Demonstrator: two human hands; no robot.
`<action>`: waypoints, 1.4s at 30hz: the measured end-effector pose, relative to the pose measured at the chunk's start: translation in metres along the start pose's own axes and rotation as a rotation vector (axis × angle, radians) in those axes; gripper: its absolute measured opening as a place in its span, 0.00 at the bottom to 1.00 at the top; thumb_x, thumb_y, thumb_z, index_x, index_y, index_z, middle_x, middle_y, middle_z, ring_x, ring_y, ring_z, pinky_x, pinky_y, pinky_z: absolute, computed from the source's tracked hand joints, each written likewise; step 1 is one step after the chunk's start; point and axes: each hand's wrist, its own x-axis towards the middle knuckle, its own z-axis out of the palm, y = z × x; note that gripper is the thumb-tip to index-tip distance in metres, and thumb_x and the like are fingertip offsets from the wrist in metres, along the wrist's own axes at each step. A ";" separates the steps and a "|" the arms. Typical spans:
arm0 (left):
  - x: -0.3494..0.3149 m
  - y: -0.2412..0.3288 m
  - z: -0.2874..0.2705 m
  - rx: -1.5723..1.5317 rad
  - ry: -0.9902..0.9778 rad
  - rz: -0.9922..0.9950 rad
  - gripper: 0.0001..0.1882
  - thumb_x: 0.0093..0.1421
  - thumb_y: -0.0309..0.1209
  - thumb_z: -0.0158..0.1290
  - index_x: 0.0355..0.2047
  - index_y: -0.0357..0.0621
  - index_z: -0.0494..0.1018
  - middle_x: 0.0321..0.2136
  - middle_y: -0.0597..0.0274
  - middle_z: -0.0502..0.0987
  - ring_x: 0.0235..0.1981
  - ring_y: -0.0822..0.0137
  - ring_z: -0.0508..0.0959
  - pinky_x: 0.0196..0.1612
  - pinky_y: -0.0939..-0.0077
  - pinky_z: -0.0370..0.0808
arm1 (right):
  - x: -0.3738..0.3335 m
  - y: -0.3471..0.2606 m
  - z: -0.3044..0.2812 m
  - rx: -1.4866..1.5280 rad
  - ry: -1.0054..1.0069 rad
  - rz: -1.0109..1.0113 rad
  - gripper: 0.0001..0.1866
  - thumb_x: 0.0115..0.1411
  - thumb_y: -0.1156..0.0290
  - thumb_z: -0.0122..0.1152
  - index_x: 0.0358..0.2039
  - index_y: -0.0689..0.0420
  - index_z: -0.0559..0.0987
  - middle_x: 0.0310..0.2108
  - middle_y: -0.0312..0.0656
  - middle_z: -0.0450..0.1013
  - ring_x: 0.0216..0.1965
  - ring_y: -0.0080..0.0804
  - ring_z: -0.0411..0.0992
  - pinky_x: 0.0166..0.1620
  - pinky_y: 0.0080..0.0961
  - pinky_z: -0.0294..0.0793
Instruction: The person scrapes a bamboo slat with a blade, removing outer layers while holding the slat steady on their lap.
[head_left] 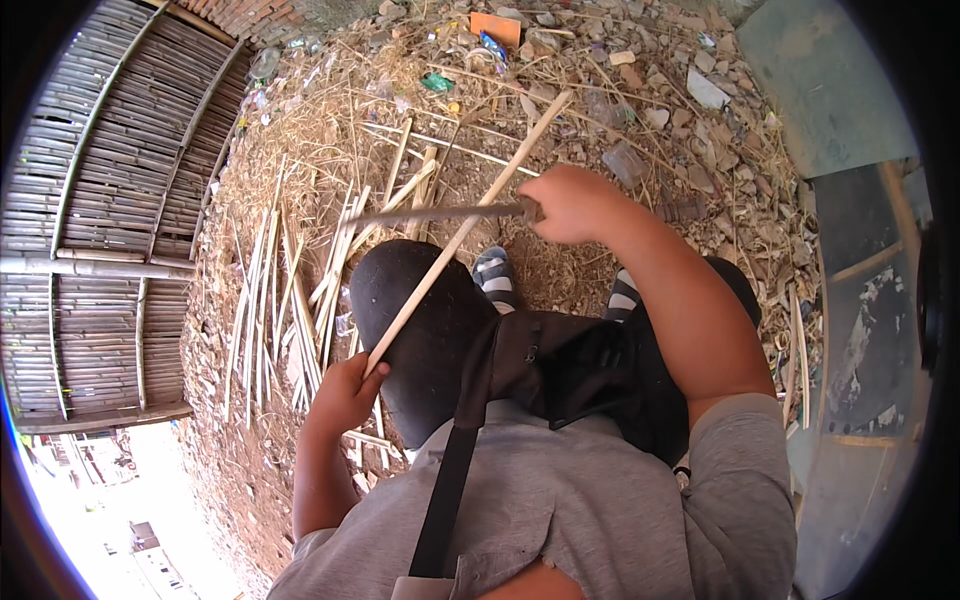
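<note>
My left hand [347, 395] is closed around the lower end of a long, pale bamboo strip [425, 287]. The strip slants up over my dark-trousered left knee, its far end pointing away and to the right. In my right hand [580, 205] is the handle of a long machete-like knife [430, 213], its dark, narrow blade pointing left with a slightly bent tip. Blade and strip cross just beyond the knee; whether they touch I cannot tell. Fingers of the right hand wrap the handle and hide most of it.
Several cut bamboo strips [262, 300] lie loose on the ground at the left. Straw, stones and litter cover the ground ahead. A bamboo slat wall [95, 190] stands left, grey panels [865, 300] right. My sandalled feet [494, 275] are close below the blade.
</note>
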 end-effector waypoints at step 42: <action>0.001 -0.006 0.009 -0.013 0.059 0.051 0.21 0.70 0.43 0.52 0.30 0.36 0.68 0.18 0.48 0.72 0.20 0.52 0.73 0.27 0.60 0.68 | 0.012 0.049 0.004 0.172 0.145 0.139 0.16 0.49 0.65 0.67 0.36 0.61 0.81 0.32 0.53 0.78 0.36 0.49 0.79 0.40 0.42 0.77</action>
